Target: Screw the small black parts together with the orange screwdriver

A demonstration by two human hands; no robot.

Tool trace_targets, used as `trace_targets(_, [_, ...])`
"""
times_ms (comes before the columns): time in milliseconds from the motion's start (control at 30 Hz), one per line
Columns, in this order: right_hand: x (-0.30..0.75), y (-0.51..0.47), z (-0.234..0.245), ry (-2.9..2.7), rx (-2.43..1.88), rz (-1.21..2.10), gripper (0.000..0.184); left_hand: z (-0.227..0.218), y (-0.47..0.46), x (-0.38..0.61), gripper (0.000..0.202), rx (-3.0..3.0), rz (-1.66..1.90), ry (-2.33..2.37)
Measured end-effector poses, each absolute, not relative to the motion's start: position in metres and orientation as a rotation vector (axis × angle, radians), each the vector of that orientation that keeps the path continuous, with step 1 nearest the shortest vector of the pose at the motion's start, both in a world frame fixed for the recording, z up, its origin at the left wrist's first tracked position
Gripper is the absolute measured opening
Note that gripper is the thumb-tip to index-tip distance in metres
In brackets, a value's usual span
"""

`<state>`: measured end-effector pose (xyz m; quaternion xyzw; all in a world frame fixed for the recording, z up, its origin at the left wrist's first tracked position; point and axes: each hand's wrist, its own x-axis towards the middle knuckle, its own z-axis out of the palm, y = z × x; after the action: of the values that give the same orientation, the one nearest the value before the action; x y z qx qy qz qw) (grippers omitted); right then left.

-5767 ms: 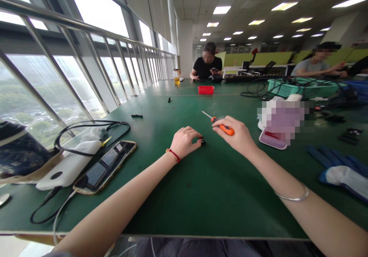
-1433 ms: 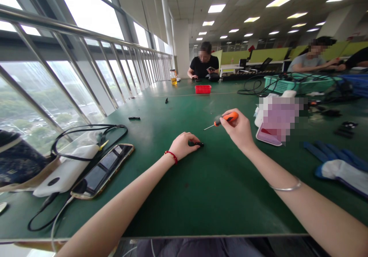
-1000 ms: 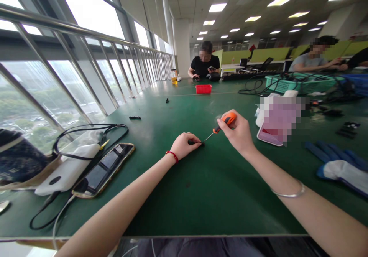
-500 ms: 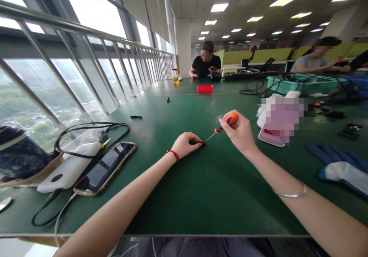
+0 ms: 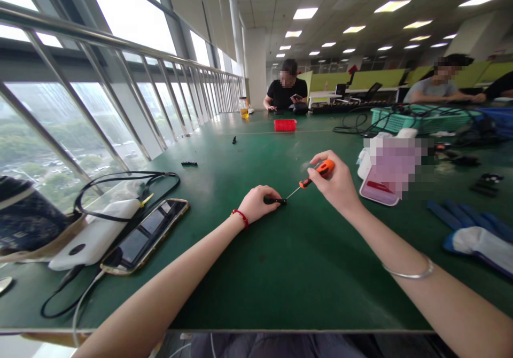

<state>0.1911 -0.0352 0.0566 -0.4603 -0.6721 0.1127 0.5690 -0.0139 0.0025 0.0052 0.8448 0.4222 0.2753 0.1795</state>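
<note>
On the green tabletop (image 5: 256, 272), my left hand (image 5: 260, 204) is closed on a small black part (image 5: 276, 201), holding it down against the surface. Fingers cover some of that part, and its exact kind is too small to make out. My right hand (image 5: 334, 181) grips a screwdriver (image 5: 324, 171) by its orange and black handle. The screwdriver slants down to the left, and its thin metal shaft ends at the right end of the black part. Whether the tip sits in a screw cannot be seen.
At left lie a phone (image 5: 146, 235), a white power bank (image 5: 96, 235) and looped cables. A red basket (image 5: 285, 125) stands farther back. To the right are a pink phone (image 5: 379, 189), a blue-white glove (image 5: 476, 238) and a green basket (image 5: 425, 120). Two people sit beyond.
My right hand has opened its fingers slightly on the handle, and the handle has shifted a little to the right and down. The black part shows more beside my left fingers.
</note>
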Motion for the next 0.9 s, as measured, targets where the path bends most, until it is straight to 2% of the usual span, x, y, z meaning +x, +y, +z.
trace_targets(100, [0.1908,-0.037,0.0558,-1.599,-1.091,0.276,0.023,0.0049,0.0021,-0.014,0.015,2.39,0.788,1.194])
trace_targets(267, [0.1853,-0.0428,0.0588,-1.619,-1.176,0.165,0.019,0.0028,0.0027,-0.0143,0.015,2.389,0.816,1.175])
trace_targets(400, [0.1854,-0.0447,0.0615,-1.627,-1.079,0.132,0.025,0.0016,0.003,-0.0142,0.015,2.376,0.821,1.18])
trace_targets(900, [0.1871,-0.0402,0.057,-1.597,-1.064,0.159,0.025,-0.0002,0.0048,-0.0144,0.015,2.376,0.829,1.12])
